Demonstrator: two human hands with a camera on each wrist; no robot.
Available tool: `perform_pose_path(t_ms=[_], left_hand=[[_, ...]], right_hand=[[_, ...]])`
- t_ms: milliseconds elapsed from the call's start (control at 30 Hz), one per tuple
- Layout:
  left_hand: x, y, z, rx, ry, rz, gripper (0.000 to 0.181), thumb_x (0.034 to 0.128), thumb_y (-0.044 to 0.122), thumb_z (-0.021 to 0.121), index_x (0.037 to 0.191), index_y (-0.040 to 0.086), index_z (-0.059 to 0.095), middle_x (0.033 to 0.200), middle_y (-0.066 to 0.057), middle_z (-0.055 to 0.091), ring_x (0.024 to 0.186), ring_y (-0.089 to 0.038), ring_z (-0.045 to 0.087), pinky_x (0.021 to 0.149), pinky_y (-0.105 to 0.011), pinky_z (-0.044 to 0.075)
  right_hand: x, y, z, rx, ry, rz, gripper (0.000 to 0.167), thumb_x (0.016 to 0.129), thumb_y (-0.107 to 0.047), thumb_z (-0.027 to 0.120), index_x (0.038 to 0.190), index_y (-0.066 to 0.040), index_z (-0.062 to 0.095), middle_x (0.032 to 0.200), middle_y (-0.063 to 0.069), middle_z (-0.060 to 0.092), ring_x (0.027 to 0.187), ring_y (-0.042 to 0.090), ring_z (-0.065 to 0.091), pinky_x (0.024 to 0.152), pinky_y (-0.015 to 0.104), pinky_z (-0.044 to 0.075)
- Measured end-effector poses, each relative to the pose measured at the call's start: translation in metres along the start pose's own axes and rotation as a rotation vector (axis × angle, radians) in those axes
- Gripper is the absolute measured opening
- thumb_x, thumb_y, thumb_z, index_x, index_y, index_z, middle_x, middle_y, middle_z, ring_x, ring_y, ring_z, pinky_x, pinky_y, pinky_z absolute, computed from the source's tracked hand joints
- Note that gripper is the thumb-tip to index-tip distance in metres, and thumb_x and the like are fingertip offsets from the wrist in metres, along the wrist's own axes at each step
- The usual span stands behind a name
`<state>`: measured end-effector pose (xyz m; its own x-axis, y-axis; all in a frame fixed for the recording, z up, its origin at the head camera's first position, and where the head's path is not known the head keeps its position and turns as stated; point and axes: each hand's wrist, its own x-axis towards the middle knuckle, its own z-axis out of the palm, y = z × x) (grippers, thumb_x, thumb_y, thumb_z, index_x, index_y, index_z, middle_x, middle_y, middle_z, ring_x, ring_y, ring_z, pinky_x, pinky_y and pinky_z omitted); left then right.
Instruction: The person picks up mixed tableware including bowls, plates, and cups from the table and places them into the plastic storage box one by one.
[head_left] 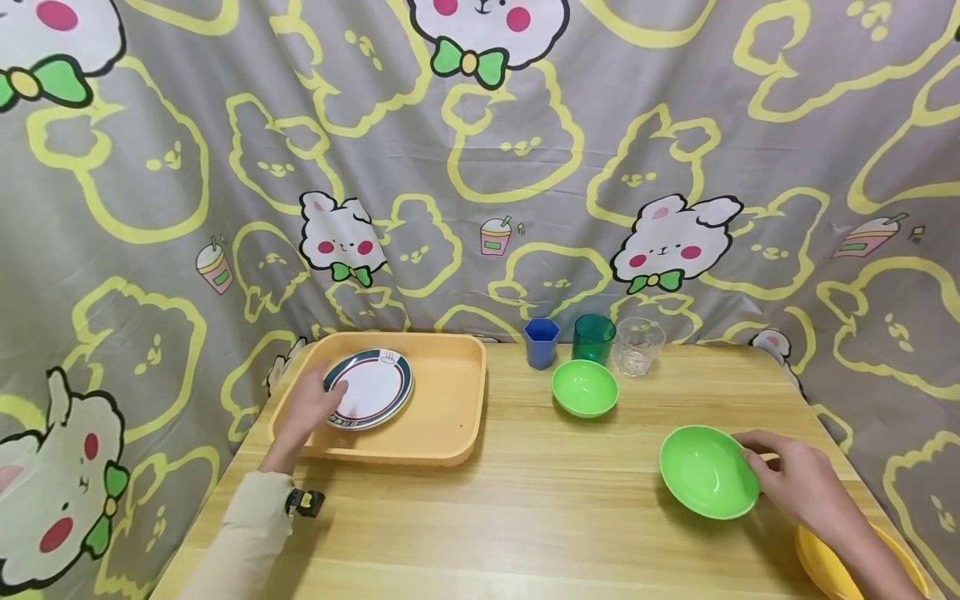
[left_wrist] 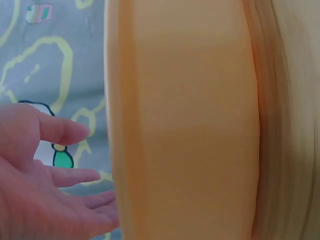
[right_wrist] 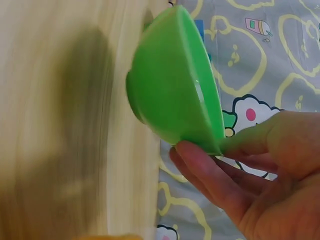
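Note:
In the head view my right hand (head_left: 802, 479) pinches the rim of a light green bowl (head_left: 705, 471) between thumb and fingers. The right wrist view shows this green bowl (right_wrist: 167, 85) tilted and lifted off the table, its shadow apart from it. My left hand (head_left: 309, 404) is over the left side of a yellow-orange tray (head_left: 448, 400), at the left edge of a white plate (head_left: 371, 387) with a dark green and red rim. Seen from the left wrist, the fingers of that hand (left_wrist: 45, 195) are spread, with nothing between them, beside the tray wall (left_wrist: 192, 120).
A second green bowl (head_left: 585, 390) stands at the back of the wooden table (head_left: 540, 517). Behind it are a blue cup (head_left: 541, 343), a teal cup (head_left: 593, 337) and a clear glass (head_left: 637, 348). A yellow dish (head_left: 817, 558) lies under my right forearm. A patterned curtain (head_left: 525, 167) hangs behind.

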<state>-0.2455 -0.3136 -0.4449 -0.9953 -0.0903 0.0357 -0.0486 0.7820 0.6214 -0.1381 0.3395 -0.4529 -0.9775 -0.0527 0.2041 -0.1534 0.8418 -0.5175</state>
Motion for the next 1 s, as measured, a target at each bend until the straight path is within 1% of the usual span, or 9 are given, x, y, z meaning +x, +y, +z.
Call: perform_pose_path(t_ms=[200, 233, 333, 433, 533, 633, 700, 833, 1000], left_hand=[[-0.001, 0.013, 0.012, -0.117, 0.066, 0.031, 0.057, 0.1033, 0.011, 0.054, 0.15, -0.015, 0.035, 0.152, -0.037, 0.037, 0.144, -0.05, 0.032, 0.122, -0.057, 0.024], [-0.001, 0.014, 0.014, -0.154, 0.077, 0.041, 0.055, 0.1036, 0.01, 0.054, 0.15, -0.013, 0.037, 0.152, -0.036, 0.038, 0.144, -0.048, 0.033, 0.121, -0.056, 0.026], [-0.001, 0.021, 0.022, -0.267, 0.137, 0.101, 0.049, 0.1026, 0.007, 0.056, 0.146, -0.011, 0.045, 0.147, -0.034, 0.047, 0.138, -0.047, 0.043, 0.115, -0.058, 0.036], [-0.001, 0.026, 0.03, -0.369, 0.219, 0.189, 0.042, 0.101, 0.008, 0.058, 0.138, -0.011, 0.054, 0.136, -0.033, 0.057, 0.125, -0.047, 0.055, 0.106, -0.055, 0.047], [-0.002, 0.031, 0.035, -0.418, 0.257, 0.249, 0.04, 0.1013, 0.012, 0.059, 0.134, -0.011, 0.057, 0.128, -0.03, 0.062, 0.116, -0.044, 0.06, 0.101, -0.046, 0.05], [0.0, 0.035, 0.039, -0.473, 0.236, 0.25, 0.038, 0.1028, 0.011, 0.059, 0.135, -0.01, 0.058, 0.129, -0.029, 0.063, 0.118, -0.039, 0.06, 0.102, -0.035, 0.049], [0.002, 0.038, 0.04, -0.516, 0.196, 0.233, 0.038, 0.104, 0.009, 0.058, 0.138, -0.009, 0.056, 0.133, -0.029, 0.061, 0.122, -0.039, 0.058, 0.104, -0.029, 0.047], [0.004, 0.043, 0.045, -0.587, 0.135, 0.198, 0.039, 0.105, 0.006, 0.056, 0.141, -0.009, 0.054, 0.139, -0.029, 0.057, 0.127, -0.04, 0.055, 0.096, -0.014, 0.048], [0.003, 0.052, 0.051, -0.663, 0.081, 0.189, 0.04, 0.1053, 0.006, 0.056, 0.143, -0.008, 0.051, 0.143, -0.029, 0.054, 0.129, -0.043, 0.053, 0.088, -0.01, 0.05]], right_hand=[[0.0, -0.003, 0.004, 0.057, 0.107, 0.025, 0.018, 0.097, -0.003, 0.064, 0.11, 0.004, 0.074, 0.1, 0.026, 0.073, 0.076, 0.044, 0.073, 0.051, 0.022, 0.054], [0.0, -0.004, 0.004, 0.066, 0.131, 0.025, 0.018, 0.097, -0.004, 0.065, 0.11, 0.003, 0.075, 0.098, 0.025, 0.074, 0.074, 0.041, 0.074, 0.05, 0.02, 0.053], [0.002, -0.007, 0.004, 0.104, 0.183, 0.041, 0.017, 0.097, -0.005, 0.066, 0.11, 0.003, 0.075, 0.097, 0.026, 0.074, 0.066, 0.016, 0.074, 0.048, 0.019, 0.053], [0.005, -0.012, 0.003, 0.157, 0.209, 0.06, 0.02, 0.098, -0.005, 0.065, 0.112, 0.005, 0.075, 0.1, 0.03, 0.073, 0.06, -0.01, 0.063, 0.047, 0.021, 0.055], [0.008, -0.016, 0.003, 0.186, 0.226, 0.078, 0.023, 0.099, -0.007, 0.065, 0.114, 0.007, 0.074, 0.103, 0.033, 0.071, 0.06, -0.019, 0.057, 0.048, 0.019, 0.055], [0.013, -0.018, 0.004, 0.177, 0.249, 0.087, 0.023, 0.099, -0.008, 0.064, 0.114, 0.008, 0.074, 0.104, 0.035, 0.07, 0.059, -0.023, 0.054, 0.047, 0.017, 0.053], [0.015, -0.02, 0.005, 0.184, 0.264, 0.09, 0.024, 0.1, -0.007, 0.063, 0.114, 0.009, 0.073, 0.105, 0.036, 0.069, 0.06, -0.024, 0.053, 0.047, 0.017, 0.054], [0.02, -0.026, 0.009, 0.234, 0.282, 0.1, 0.025, 0.1, -0.005, 0.061, 0.116, 0.011, 0.071, 0.108, 0.038, 0.067, 0.062, -0.024, 0.053, 0.046, 0.021, 0.056], [0.027, -0.035, 0.014, 0.285, 0.315, 0.12, 0.025, 0.1, -0.005, 0.06, 0.116, 0.012, 0.071, 0.109, 0.039, 0.067, 0.063, -0.026, 0.052, 0.047, 0.024, 0.057]])
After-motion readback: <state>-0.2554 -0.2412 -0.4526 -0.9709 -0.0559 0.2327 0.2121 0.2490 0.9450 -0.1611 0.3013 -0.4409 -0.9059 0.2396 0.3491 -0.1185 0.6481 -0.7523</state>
